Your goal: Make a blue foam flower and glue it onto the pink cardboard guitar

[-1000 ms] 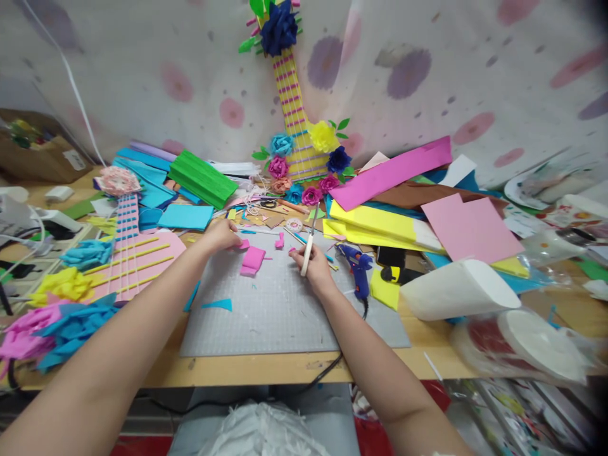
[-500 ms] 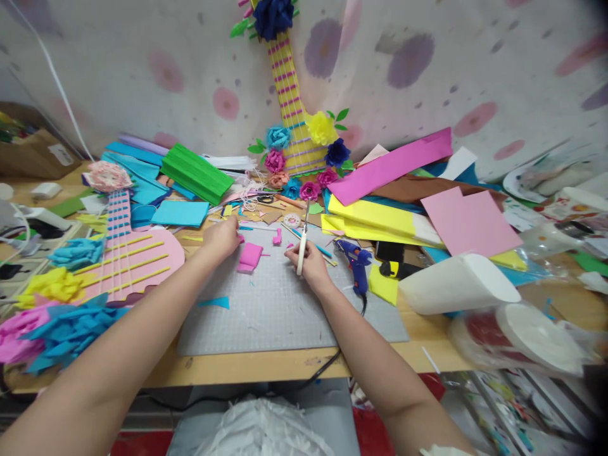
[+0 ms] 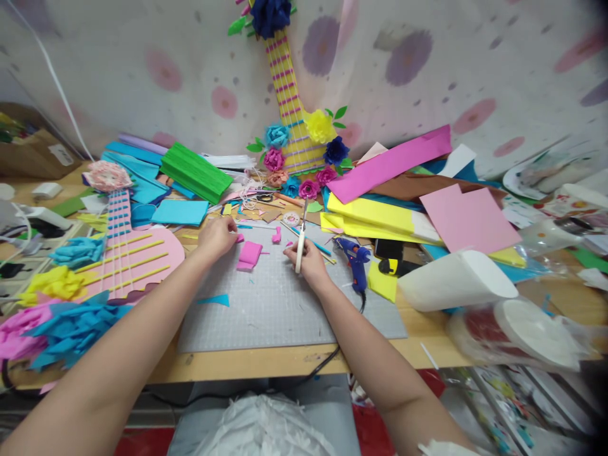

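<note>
My left hand (image 3: pixel 216 237) is over the left back part of the grey cutting mat (image 3: pixel 285 323), its fingertips pinched on a small pink crepe paper scrap (image 3: pixel 240 238), mostly hidden by the fingers. In my right hand (image 3: pixel 310 261) is a pair of white-handled scissors (image 3: pixel 301 244), blades pointing away from me and looking closed. Between the hands lie a folded pink crepe paper piece (image 3: pixel 249 256) and a smaller twisted pink piece (image 3: pixel 276 235). A blue paper scrap (image 3: pixel 219 300) rests nearer to me on the mat.
Right of my right hand lies a blue glue gun (image 3: pixel 354 259), its cord running over the mat. A pink paper guitar (image 3: pixel 137 253) is at left; a yellow one (image 3: pixel 289 95) leans at the back. Crepe paper (image 3: pixel 197 172) and a white roll (image 3: pixel 456 282) flank the mat.
My left hand has shifted slightly left and toward me, with its fingers still pinched. The right hand and scissors have hardly moved.
</note>
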